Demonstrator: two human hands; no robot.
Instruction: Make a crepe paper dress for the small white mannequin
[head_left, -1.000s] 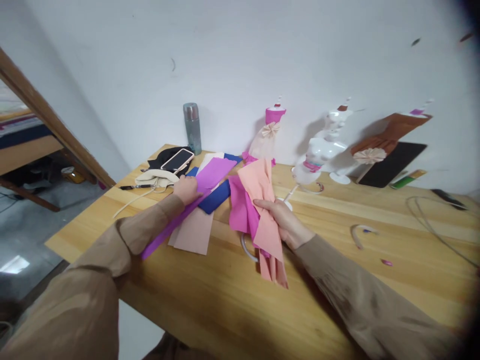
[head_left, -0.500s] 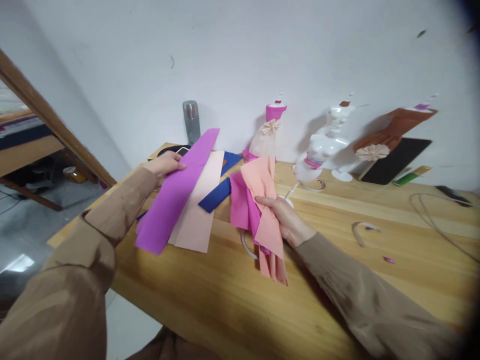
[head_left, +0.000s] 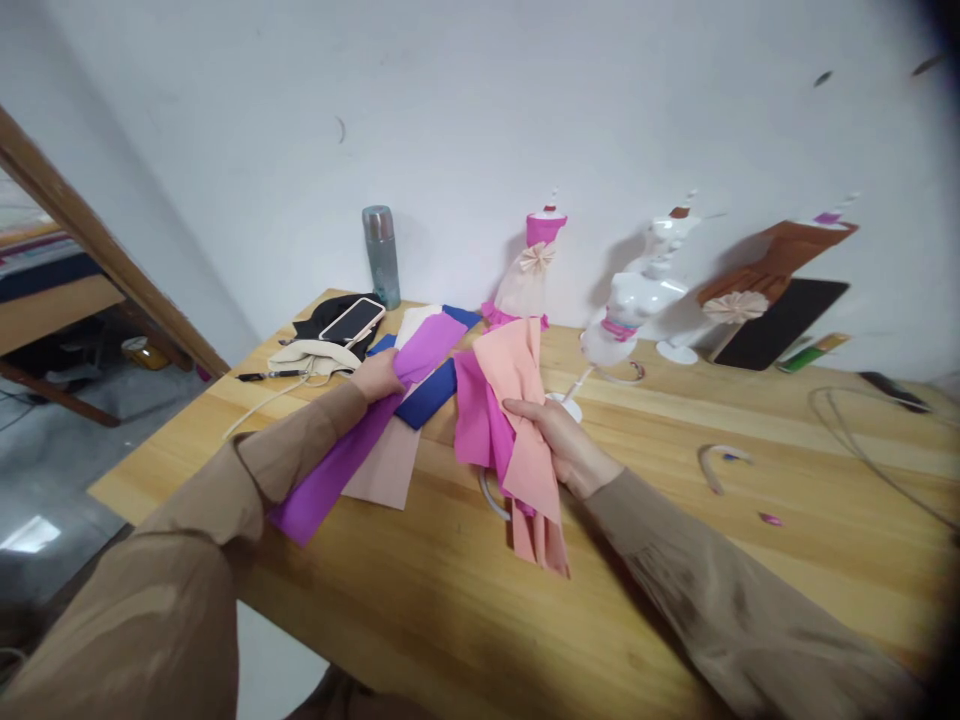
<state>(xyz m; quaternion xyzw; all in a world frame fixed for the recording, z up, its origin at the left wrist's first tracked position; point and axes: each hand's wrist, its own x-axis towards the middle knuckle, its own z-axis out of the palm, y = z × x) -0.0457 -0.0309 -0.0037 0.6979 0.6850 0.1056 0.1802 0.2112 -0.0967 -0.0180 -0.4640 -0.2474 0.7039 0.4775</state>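
Observation:
My left hand is closed on a long purple strip of crepe paper or cloth, which slants over the other strips on the table's left half. Beneath it lie a pale pink strip and a dark blue strip. My right hand grips a gathered peach piece with its thumb on top, and a magenta piece hangs bunched with it. A pale curved band shows partly behind this bundle.
Along the wall stand a bottle, a mannequin in a pink dress, bare white mannequins and one in brown before a dark tablet. A phone lies at left. A cable curls at right.
My left hand has moved right and slightly down with the purple strip, uncovering the phone and pouch. The right hand holds its bundle almost still.

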